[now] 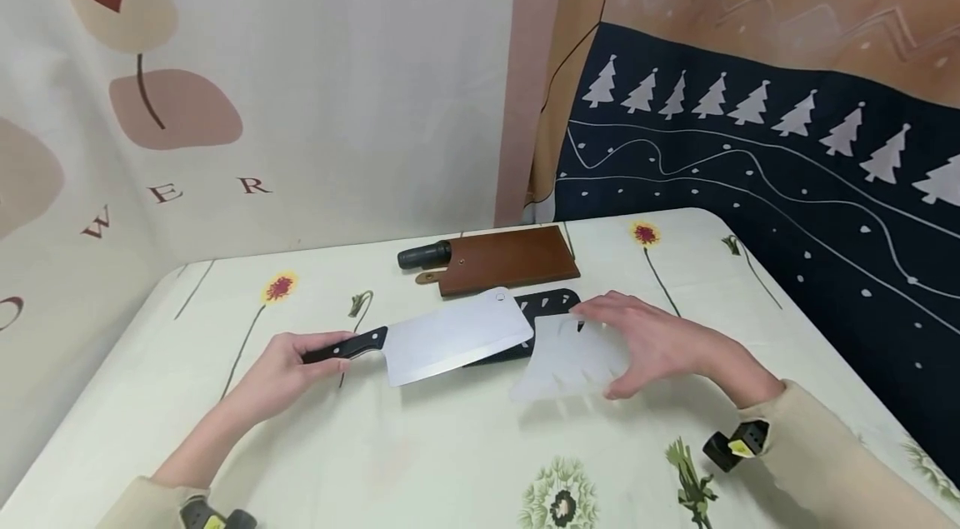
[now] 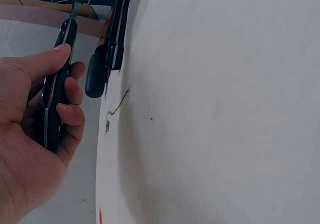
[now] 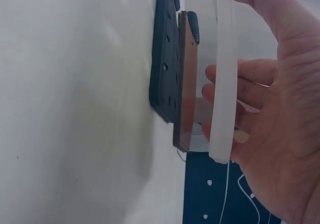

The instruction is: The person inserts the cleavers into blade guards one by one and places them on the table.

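Note:
My left hand (image 1: 277, 369) grips the black handle (image 1: 345, 347) of a cleaver (image 1: 450, 337), its broad steel blade held above the table and pointing right. In the left wrist view, thumb and fingers wrap that handle (image 2: 54, 94). My right hand (image 1: 663, 341) holds a translucent white blade cover (image 1: 566, 362) between thumb and fingers, right of the blade's tip. Edge-on, the white cover (image 3: 223, 84) shows as a narrow strip in the right wrist view. Behind both lies a black perforated blade cover (image 1: 551, 304), partly hidden by the cleaver.
Farther back, a brown sheath (image 1: 510, 258) with a black handle (image 1: 423, 255) sticking out lies on the flower-printed tablecloth (image 1: 420, 462). A second dark handle (image 2: 117, 34) shows low on the table in the left wrist view. Printed curtains (image 1: 360, 79) hang behind the table.

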{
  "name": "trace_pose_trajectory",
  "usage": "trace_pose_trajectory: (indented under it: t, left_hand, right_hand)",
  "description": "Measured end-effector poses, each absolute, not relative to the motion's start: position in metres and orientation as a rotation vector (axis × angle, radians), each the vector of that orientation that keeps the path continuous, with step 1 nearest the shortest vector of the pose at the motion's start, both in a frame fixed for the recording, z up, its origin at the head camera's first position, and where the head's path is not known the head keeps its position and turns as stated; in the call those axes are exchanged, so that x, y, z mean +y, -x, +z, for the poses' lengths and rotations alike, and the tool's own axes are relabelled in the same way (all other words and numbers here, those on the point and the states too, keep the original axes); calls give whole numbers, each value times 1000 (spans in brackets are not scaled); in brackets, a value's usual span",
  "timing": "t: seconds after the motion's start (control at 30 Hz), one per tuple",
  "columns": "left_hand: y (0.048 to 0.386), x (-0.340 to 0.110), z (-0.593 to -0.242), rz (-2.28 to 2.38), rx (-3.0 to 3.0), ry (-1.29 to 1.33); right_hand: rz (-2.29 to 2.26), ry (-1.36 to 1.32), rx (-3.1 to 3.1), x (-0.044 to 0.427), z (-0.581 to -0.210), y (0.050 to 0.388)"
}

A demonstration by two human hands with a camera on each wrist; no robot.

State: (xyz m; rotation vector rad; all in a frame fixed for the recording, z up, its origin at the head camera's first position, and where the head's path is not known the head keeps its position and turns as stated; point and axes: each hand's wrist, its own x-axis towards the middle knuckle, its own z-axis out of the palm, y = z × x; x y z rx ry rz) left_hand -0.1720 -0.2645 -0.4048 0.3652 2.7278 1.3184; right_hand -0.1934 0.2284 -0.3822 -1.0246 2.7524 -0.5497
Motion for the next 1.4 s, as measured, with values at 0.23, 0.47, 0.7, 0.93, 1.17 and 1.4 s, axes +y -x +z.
trace_pose_trajectory:
  t: [0.23,0.47,0.7,0.93,1.17,1.4]
  left_hand:
    - [172,-261,-406,1350,2721,-349]
    - [172,-260,-409,1368,2725,-321]
    - [172,-260,-411,1361,2717,-320]
    - [171,-262,-409,1347,2735,-295]
    - [170,-261,-406,1352,2732,-315]
    - [169,-263,-407,1361,2741,-309]
  right_hand:
    - [-579,1021,2760,227,-384,194]
    - [-574,1023,2773,226,-384,193]
    - [-604,1029,2762,227,-388,192]
    - [-606,1035,2774,226,-391,191]
    - [-621,1035,2759,226,-391,191]
    - [-618,1029,2762,225,-392,191]
